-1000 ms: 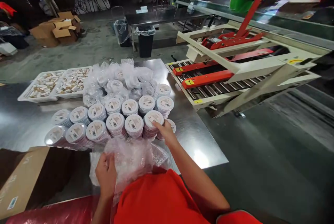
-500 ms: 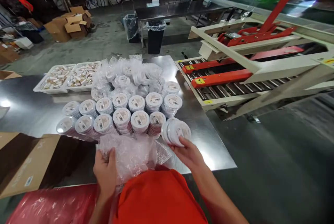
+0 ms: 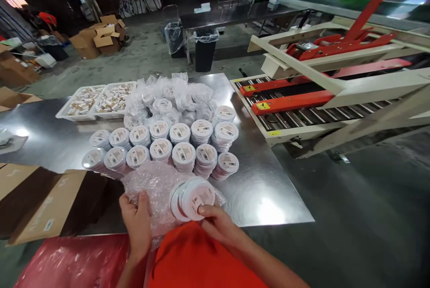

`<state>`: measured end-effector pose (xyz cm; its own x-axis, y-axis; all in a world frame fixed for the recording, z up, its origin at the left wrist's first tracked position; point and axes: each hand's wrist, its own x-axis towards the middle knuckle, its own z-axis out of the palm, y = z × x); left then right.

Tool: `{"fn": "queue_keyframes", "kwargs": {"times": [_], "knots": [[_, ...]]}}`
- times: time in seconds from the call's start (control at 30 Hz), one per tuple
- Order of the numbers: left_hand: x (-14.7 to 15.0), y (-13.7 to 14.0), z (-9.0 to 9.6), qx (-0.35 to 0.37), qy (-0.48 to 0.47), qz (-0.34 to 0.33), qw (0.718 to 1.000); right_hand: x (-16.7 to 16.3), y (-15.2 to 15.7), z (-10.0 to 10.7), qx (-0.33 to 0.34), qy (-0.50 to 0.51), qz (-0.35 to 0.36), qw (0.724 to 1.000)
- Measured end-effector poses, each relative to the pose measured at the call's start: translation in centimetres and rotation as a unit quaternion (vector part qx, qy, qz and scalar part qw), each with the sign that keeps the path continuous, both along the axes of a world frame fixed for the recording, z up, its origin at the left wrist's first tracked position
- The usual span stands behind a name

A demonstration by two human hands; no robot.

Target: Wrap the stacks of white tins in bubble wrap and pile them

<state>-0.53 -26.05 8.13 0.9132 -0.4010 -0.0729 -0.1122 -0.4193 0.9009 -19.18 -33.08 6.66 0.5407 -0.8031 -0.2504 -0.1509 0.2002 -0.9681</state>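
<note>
My left hand point(image 3: 137, 216) pinches the left edge of a bubble wrap bag point(image 3: 152, 189) at the near side of the metal table point(image 3: 255, 189). In my right hand point(image 3: 215, 221) is a short stack of round white labelled discs point(image 3: 196, 198), tilted and fanned a little, with the thumb on the top label. The discs are over the right part of the bubble wrap; whether they touch it I cannot tell. Just beyond stand two rows of stacked discs point(image 3: 184, 153), labels up. Behind them lies a heap of bubble-wrapped bundles point(image 3: 168, 100).
Two white baskets point(image 3: 67, 111) of small white and brown pieces stand at the back left. An open cardboard box point(image 3: 50, 207) and red plastic sheeting point(image 3: 77, 261) are at the near left. A roller conveyor point(image 3: 302, 120) with red forks runs along the right.
My right hand has brought the discs leftward and nearer, from beside the rows to over the bubble wrap. A stack at the row's right end now shows fully. The view has shifted slightly.
</note>
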Motion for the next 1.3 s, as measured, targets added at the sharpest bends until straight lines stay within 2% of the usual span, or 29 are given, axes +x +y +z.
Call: {"fn": "queue_keyframes", "kwargs": {"times": [0.07, 0.1, 0.13, 0.17, 0.23, 0.27, 0.3, 0.37, 0.57, 0.8, 0.9, 1.0, 1.1, 1.2, 1.23, 1.3], "knots": [[0.4, 1.0, -0.7, 0.012, -0.090, 0.031, 0.995, 0.9, -0.3, 0.2, 0.135, -0.119, 0.013, 0.984], [0.4, 1.4, -0.9, 0.012, -0.151, 0.014, 0.988, 1.2, -0.4, 0.4, 0.209, -0.184, 0.014, 0.960], [0.3, 1.8, -0.9, 0.012, -0.197, -0.044, 0.979, 1.5, -0.5, 0.6, 0.274, -0.241, 0.013, 0.931], [0.0, 2.0, -0.8, 0.014, -0.211, -0.136, 0.968, 1.7, -0.5, 0.9, 0.323, -0.287, 0.012, 0.902], [-0.8, 2.0, -0.4, 0.013, -0.144, -0.331, 0.932, 1.9, -0.6, 1.4, 0.365, -0.333, 0.012, 0.869], [-1.2, 1.9, -0.2, 0.010, -0.089, -0.397, 0.914, 1.9, -0.6, 1.6, 0.375, -0.342, 0.017, 0.861], [-1.6, 1.7, -0.1, 0.005, -0.040, -0.431, 0.901, 1.8, -0.7, 1.7, 0.381, -0.343, 0.020, 0.858], [-2.1, 1.2, -0.2, -0.002, 0.019, -0.440, 0.898, 1.3, -0.9, 1.7, 0.388, -0.324, 0.022, 0.863], [-2.3, -0.2, -0.9, 0.035, 0.005, -0.470, 0.882, 0.0, -1.4, 0.6, 0.383, -0.255, 0.025, 0.887], [-2.3, -0.4, -0.8, 0.004, 0.102, -0.490, 0.865, 0.0, -1.3, 1.2, 0.370, -0.156, -0.021, 0.915], [-2.1, -0.3, -1.7, 0.011, 0.096, -0.462, 0.882, -0.2, -1.3, 1.1, 0.373, -0.136, -0.029, 0.917], [-1.2, 0.0, -2.8, 0.018, 0.130, -0.320, 0.938, -0.3, -1.9, 0.7, 0.397, -0.149, -0.046, 0.904], [0.2, 1.0, -2.8, 0.000, 0.156, -0.155, 0.975, -0.5, -2.9, 0.7, 0.421, -0.176, -0.090, 0.885], [1.5, 2.0, -1.7, -0.041, 0.061, -0.030, 0.997, -0.4, -3.7, 1.4, 0.414, -0.222, -0.161, 0.868], [1.7, 2.1, -1.4, -0.046, 0.030, -0.009, 0.998, -0.4, -3.7, 1.7, 0.408, -0.240, -0.180, 0.862], [1.5, 2.0, -0.8, -0.027, -0.019, -0.013, 0.999, 0.0, -3.3, 2.5, 0.396, -0.275, -0.189, 0.855]]}}
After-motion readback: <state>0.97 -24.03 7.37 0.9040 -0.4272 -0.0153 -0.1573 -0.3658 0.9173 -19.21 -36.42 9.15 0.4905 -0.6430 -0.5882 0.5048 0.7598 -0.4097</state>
